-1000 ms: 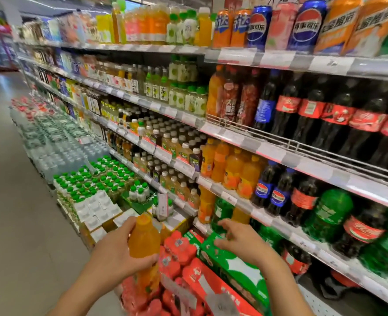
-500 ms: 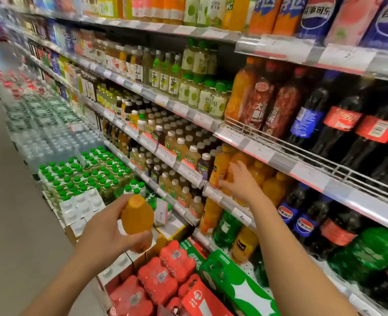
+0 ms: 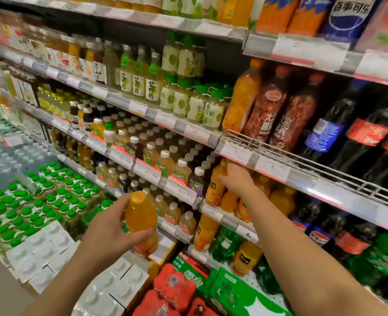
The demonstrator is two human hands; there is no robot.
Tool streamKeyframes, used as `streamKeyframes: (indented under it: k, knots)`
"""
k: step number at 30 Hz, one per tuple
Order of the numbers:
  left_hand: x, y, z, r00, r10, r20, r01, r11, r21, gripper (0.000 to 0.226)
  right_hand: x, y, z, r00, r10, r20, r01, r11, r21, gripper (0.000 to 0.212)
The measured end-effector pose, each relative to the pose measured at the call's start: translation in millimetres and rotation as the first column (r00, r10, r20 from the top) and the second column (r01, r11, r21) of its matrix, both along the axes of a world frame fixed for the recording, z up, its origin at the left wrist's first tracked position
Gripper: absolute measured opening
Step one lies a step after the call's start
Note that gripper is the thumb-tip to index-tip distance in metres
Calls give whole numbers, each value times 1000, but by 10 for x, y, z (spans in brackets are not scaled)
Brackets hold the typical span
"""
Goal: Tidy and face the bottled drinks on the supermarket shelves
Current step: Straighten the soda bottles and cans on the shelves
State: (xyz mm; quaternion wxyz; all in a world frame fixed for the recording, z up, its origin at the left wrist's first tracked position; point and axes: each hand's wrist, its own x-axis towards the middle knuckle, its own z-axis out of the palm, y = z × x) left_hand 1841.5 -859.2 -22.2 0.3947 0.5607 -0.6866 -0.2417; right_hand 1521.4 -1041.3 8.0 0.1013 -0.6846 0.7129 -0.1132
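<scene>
The left hand (image 3: 107, 229) grips an orange juice bottle (image 3: 141, 221) around its lower body, fingers and thumb curled round it, held upright in front of the shelves, apart from them — above the floor-stacked drink packs. The right hand (image 3: 237, 181) reaches into the row of orange juice bottles on the shelf (image 3: 260, 188), fingers wrapped over the shoulder of the front bottle (image 3: 214, 188) at the row's left end, just under the wire shelf rail (image 3: 302, 164). NFC juice bottles (image 3: 180, 169) stand just beside it on the left.
</scene>
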Motion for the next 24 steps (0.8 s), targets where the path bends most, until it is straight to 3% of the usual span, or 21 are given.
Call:
streamKeyframes:
  k: [5, 11, 15, 20, 24]
  knots:
    - [191, -445, -43, 997, -75, 0, 75, 997, 21, 65, 4, -50, -40, 972, -141, -189, 136, 990, -38, 25]
    - [174, -866, -63, 979, -202, 0, 201, 978, 58, 62, -100, 41, -84, 944, -239, -227, 224, 970, -91, 17]
    - [89, -1049, -121, 960, -279, -13, 279, 958, 70, 60, 10, 193, -120, 916, -281, -287, 226, 951, -211, 12]
    - [-74, -1203, -216, 941, -338, -11, 337, 939, 73, 67, 107, 617, -362, 961, -263, -89, 222, 920, -323, 50]
    - [-316, -1305, -258, 930, -367, -27, 368, 926, 88, 66, 94, 1018, -422, 949, -303, 88, 313, 871, -379, 27]
